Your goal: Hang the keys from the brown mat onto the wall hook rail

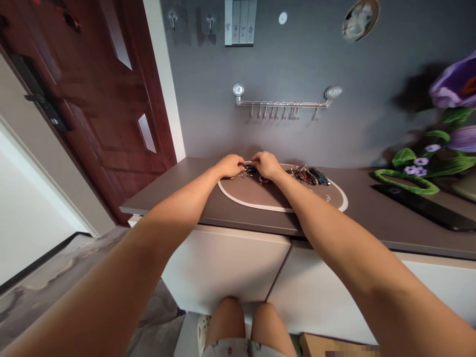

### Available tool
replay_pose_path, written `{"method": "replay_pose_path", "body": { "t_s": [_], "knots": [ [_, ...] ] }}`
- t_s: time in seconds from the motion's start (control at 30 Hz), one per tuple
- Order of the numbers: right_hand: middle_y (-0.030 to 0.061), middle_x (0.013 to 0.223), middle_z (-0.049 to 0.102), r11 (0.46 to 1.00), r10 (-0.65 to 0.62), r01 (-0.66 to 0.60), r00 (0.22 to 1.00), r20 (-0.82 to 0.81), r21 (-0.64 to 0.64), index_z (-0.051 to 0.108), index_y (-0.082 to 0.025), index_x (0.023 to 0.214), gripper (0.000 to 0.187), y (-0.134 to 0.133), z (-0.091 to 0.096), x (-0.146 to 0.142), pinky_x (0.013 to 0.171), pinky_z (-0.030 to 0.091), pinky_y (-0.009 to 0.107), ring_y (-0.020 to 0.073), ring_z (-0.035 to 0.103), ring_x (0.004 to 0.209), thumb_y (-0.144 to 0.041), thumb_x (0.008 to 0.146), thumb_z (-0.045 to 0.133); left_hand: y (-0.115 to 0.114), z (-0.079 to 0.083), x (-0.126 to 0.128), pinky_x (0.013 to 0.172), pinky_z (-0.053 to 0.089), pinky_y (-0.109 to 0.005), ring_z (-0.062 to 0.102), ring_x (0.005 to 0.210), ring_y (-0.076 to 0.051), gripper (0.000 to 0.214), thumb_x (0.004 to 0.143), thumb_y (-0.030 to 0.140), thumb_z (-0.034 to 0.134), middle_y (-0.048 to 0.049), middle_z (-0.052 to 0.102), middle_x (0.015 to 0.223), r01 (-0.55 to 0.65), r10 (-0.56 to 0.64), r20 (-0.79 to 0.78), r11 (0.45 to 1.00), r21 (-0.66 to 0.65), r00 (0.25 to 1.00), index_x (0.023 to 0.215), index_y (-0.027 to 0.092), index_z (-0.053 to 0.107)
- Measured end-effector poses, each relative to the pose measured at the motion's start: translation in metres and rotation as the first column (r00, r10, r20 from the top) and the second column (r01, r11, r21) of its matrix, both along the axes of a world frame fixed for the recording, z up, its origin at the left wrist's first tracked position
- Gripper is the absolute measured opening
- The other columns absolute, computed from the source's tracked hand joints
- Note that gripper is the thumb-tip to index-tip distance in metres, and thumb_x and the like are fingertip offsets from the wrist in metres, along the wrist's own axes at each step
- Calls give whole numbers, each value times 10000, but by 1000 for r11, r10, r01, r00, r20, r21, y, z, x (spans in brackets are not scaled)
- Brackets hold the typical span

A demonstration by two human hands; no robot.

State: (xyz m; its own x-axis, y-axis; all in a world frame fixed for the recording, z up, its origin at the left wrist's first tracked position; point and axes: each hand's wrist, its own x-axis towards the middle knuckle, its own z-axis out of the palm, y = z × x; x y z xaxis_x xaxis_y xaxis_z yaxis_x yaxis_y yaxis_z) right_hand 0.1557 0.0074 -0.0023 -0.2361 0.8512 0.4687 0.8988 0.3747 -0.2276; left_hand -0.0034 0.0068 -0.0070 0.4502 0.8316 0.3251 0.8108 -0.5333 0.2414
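My left hand [230, 165] and my right hand [266, 164] reach out side by side over an oval brown mat [267, 198] on a dark cabinet top [178, 191]. Both hands have their fingers curled down around a small cluster of keys [248, 171] that lies between them at the mat's far edge. What exactly each finger grips is too small to tell. A second pile of keys and small dark tools [308, 175] lies on the mat just right of my right hand.
A chrome hook rail [283, 104] hangs on the grey wall above the mat. A red-brown door [92, 99] stands at the left. Artificial purple flowers [446, 134] and a black flat object [424, 206] sit at the right. White cabinet doors [230, 272] are below.
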Motion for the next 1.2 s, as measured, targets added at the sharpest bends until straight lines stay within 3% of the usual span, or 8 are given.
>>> {"method": "replay_pose_path", "body": {
  "t_s": [0.2,0.37,0.73,1.03,1.2],
  "knots": [
    [87,940,645,1000,-6,7,1000,12,-4,649,-167,926,246,-1,0,-2,746,407,253,176,578,846,-156,761,466,2,0,1,598,381,-204,555,619,-115,274,774,205,404,-35,658,735,34,-33,-35,998,53,999,837,159,667],
    [68,940,650,999,-25,25,1000,20,-40,648,-187,934,249,-5,2,-4,736,405,228,153,577,831,-180,773,458,9,-1,0,735,389,-242,565,826,-157,272,782,195,404,-46,659,916,32,-23,-53,984,173,998,880,195,658],
    [81,1024,623,1000,-10,10,1000,-16,8,598,-189,1018,279,-5,2,-8,809,390,249,163,561,929,-190,811,411,-4,15,-4,826,362,-332,491,942,-194,279,848,174,346,-59,613,950,-141,132,50,922,362,990,941,208,607],
    [104,1068,592,977,130,-94,973,-191,189,515,-155,1107,321,-14,7,-14,834,388,288,176,547,944,-283,841,391,-11,24,-6,862,350,-335,472,969,-199,298,868,181,301,-76,583,994,-202,153,144,878,435,978,1006,178,565],
    [85,937,620,982,152,-125,968,-200,143,535,-155,1045,296,-17,7,-17,767,400,277,163,557,826,-308,812,435,-14,25,-4,850,358,-322,471,948,-191,292,864,174,304,-71,582,968,-177,125,143,874,453,982,989,175,567]
  ]
}}
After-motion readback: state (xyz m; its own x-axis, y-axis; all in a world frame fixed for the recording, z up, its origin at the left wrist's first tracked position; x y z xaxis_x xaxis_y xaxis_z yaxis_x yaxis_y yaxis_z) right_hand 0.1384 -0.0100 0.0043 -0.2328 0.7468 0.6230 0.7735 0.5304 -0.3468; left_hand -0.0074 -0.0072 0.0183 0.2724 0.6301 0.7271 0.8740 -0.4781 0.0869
